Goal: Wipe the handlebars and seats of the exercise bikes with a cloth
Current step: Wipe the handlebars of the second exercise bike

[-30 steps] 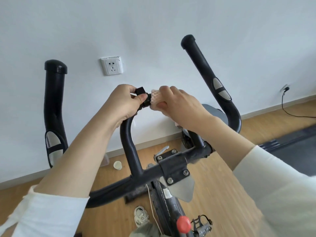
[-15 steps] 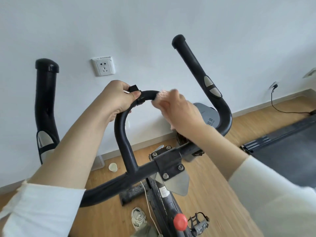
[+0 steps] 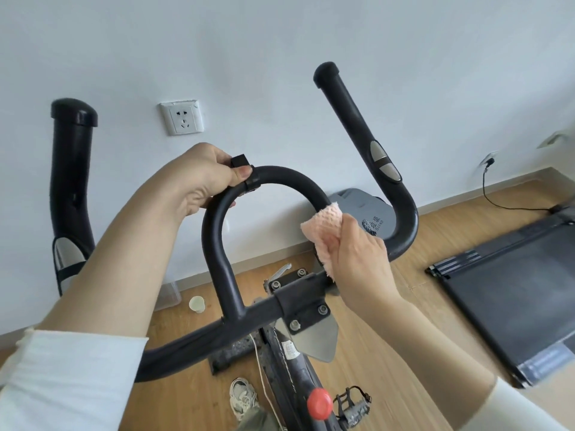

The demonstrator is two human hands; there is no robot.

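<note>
Pink cloth [image 3: 322, 231] wiping the centre loop [image 3: 217, 244] of the handlebars.
Right hand [image 3: 362, 262] clasps the cloth; left hand [image 3: 199, 178] grips the loop's top. Next, probably: wipe down to the crossbar [image 3: 193, 337].

Open gap inside the handlebar loop [image 3: 214, 231] (hands at either side), wall close behind.

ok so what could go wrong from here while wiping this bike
The cloth is bunched small in the right hand, so it may skip the far side of the centre loop bar. Lower down, it could snag on the clamp bolts. The two outer handlebar horns might get forgotten.
</note>
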